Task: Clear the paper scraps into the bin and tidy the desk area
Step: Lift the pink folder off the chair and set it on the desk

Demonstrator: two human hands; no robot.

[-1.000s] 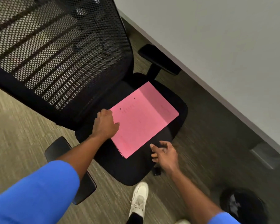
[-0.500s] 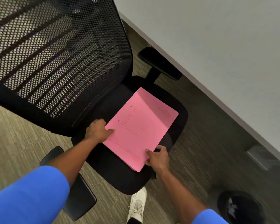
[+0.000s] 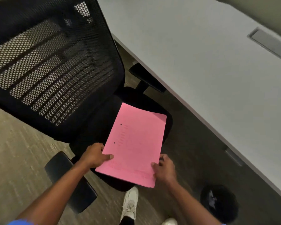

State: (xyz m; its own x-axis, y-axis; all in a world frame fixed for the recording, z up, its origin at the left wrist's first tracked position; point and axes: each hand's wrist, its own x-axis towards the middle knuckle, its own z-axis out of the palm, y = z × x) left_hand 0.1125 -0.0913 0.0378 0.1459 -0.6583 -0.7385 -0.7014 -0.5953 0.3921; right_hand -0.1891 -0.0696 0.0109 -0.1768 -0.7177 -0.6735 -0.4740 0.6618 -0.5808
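A pink folder with two punched holes is held over the front of a black office chair's seat. My left hand grips its left edge, thumb on top. At the near right corner my right hand holds it. The folder's near end sticks out past the seat edge. A round black bin stands on the floor at the lower right, with crumpled white paper inside.
The chair's mesh back fills the upper left, and its armrests flank the seat. A white desk runs diagonally along the right. My white shoe is on the carpet beneath the folder.
Both hands have taken hold of the pink folder and drawn it toward me, off the middle of the seat. It has turned to point more lengthwise away from me.
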